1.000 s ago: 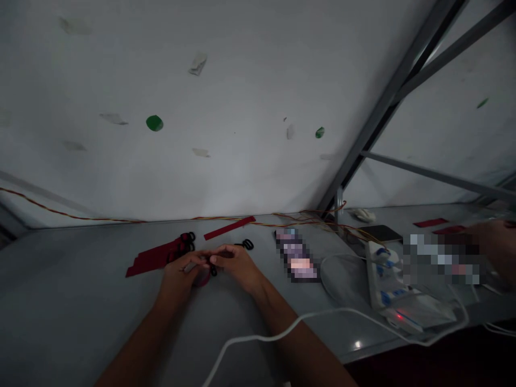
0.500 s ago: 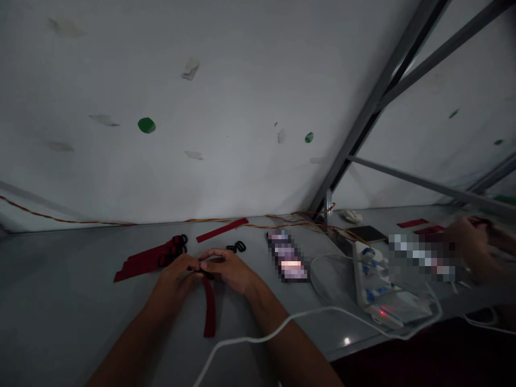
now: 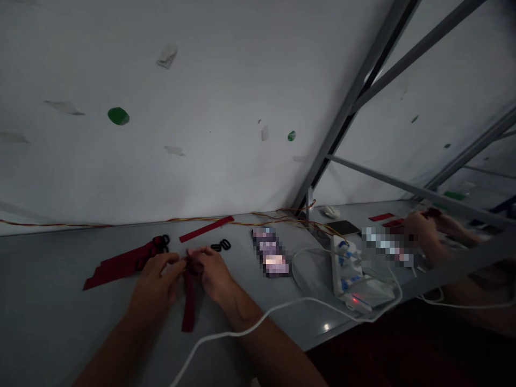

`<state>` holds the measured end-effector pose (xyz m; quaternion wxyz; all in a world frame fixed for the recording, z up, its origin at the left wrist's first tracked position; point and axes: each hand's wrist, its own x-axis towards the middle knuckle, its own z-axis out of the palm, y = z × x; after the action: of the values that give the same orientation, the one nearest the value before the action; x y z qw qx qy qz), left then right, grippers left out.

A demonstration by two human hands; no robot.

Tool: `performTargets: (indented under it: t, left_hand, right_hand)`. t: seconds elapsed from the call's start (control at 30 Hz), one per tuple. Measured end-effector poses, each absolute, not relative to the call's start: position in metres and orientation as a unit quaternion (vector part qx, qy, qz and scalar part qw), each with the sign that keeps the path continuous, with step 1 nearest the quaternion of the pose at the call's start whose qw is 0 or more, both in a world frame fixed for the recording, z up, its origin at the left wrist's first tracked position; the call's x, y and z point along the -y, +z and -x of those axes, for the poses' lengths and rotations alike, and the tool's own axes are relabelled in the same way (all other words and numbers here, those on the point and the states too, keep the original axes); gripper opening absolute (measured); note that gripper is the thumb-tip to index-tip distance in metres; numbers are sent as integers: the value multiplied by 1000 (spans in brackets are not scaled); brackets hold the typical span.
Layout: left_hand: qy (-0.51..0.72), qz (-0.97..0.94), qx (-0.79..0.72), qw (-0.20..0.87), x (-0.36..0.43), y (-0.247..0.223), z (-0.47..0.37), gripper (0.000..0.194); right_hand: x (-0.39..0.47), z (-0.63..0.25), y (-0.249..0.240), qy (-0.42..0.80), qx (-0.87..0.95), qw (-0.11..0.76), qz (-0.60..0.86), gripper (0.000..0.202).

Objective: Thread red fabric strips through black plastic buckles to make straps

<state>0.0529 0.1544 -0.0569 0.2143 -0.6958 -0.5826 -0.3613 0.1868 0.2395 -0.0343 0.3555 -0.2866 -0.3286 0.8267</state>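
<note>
Red strap [image 3: 188,309] in both hands [image 3: 155,282] [image 3: 215,274]

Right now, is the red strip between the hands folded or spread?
Lower part spread: the red strip extends unfolded below the left hand and right hand. They partly hide its upper part; I cannot tell there.

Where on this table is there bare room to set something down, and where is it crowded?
Bare tabletop spreads left of the left hand, below the stacked red straps; a smaller patch lies between the right hand and the pixelated phone. It is crowded around the power strip, where a white cable loops past.
</note>
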Motion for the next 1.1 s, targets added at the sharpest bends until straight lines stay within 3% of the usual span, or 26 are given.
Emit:
performTargets:
  t: [0.13,0.33,0.57,0.8,0.97,1.1]
  left_hand:
    - [-362,703,569,227,-152,-52,-61,21]
    - [-446,638,610,146,-154,-53,-56,10]
    - [-518,503,691,-21,-151,-56,-51,39]
    - [-497,495,712,-37,-146,-51,-46,27]
    - [-482,519,699,-100,-146,-52,-44,31]
    - [-467,538,694,-106,-145,-44,-49,29]
  right_hand:
    - [-240,-187,-33,807,354,369,295,43]
    - [-237,-190,-25,826,411,326,208,45]
    - [-244,-193,-29,799,425,342,254,32]
    - [-244,-195,-27,804,427,348,225,33]
    - [-251,-202,-30,802,463,305,224,41]
    - [-257,-212,-30,797,517,222,221,46]
